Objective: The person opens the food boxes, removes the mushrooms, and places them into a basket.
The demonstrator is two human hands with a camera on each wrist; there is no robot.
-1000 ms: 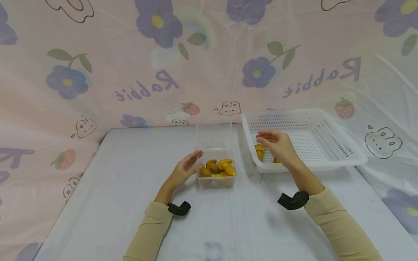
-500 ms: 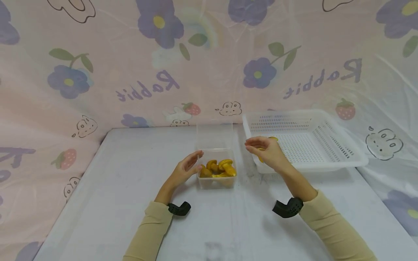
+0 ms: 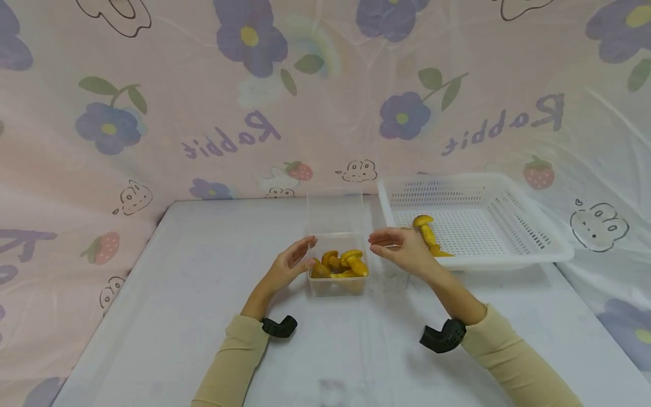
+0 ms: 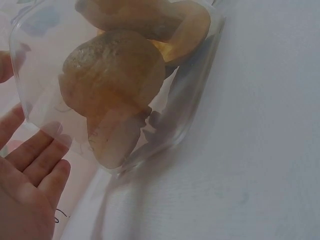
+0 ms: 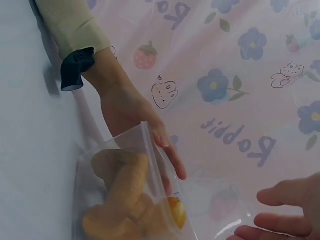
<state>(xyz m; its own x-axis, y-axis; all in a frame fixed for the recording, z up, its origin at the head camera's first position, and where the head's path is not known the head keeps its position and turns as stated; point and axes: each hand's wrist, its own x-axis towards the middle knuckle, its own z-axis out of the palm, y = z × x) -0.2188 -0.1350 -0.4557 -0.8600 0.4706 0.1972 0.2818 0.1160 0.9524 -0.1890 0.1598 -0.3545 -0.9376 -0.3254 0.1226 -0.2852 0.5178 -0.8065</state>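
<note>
Fingers relaxed, the left hand [image 3: 285, 267] stands alongside the clear box [image 3: 337, 287] of mushrooms [image 3: 352, 260]; contact is hard to judge. The right hand [image 3: 407, 250], empty, fingers loosely extended, hangs near it. Only the head view shows the basket [image 3: 508, 260].

Your box [image 3: 325, 289], clear plastic, sits upright with its lid [image 3: 334, 212] open at the back; several yellow-brown mushrooms [image 3: 353, 260] lie jumbled inside, caps and stems at mixed angles. Your left hand [image 3: 282, 268] is at its left side, your right hand [image 3: 404, 250] just beside its right, holding nothing. To the right, your basket [image 3: 549, 250], white and perforated, holds more mushrooms [image 3: 426, 229] near its front-left corner, one with its cap toward the back, partly hidden by your right hand.
</note>
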